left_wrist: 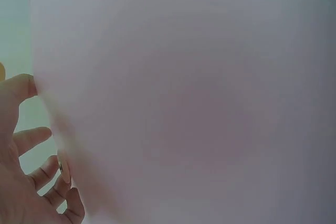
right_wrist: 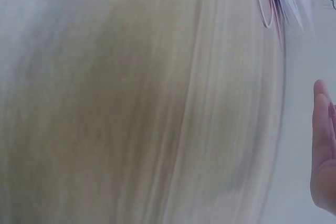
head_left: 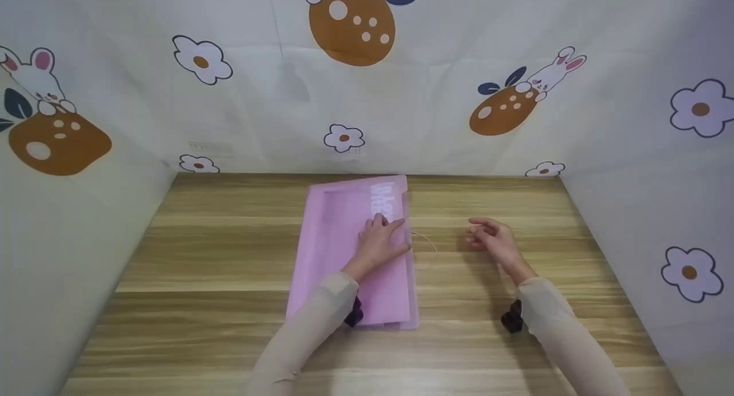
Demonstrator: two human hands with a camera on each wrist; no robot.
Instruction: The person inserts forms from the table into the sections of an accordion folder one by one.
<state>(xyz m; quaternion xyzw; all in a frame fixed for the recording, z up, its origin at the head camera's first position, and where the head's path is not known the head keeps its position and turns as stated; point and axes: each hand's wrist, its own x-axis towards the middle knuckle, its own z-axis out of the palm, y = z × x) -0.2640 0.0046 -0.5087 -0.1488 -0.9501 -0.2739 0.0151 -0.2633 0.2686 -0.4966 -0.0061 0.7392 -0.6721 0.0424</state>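
A pink plastic document folder with white lettering near its far right corner lies on the table in the head view. My left hand rests on its right half with fingers spread. In the left wrist view the folder's pink surface fills most of the picture, and the fingers of the left hand lie along its edge, beside a small round piece. A thin cord loop sticks out from the folder's right edge. Over the table to the right is my right hand, fingers loosely bent, holding nothing.
The wood-grain table meets a pale curtain-like backdrop with printed fruit, rabbits and flowers on three sides. A black wrist camera sits under the right wrist, and another under the left.
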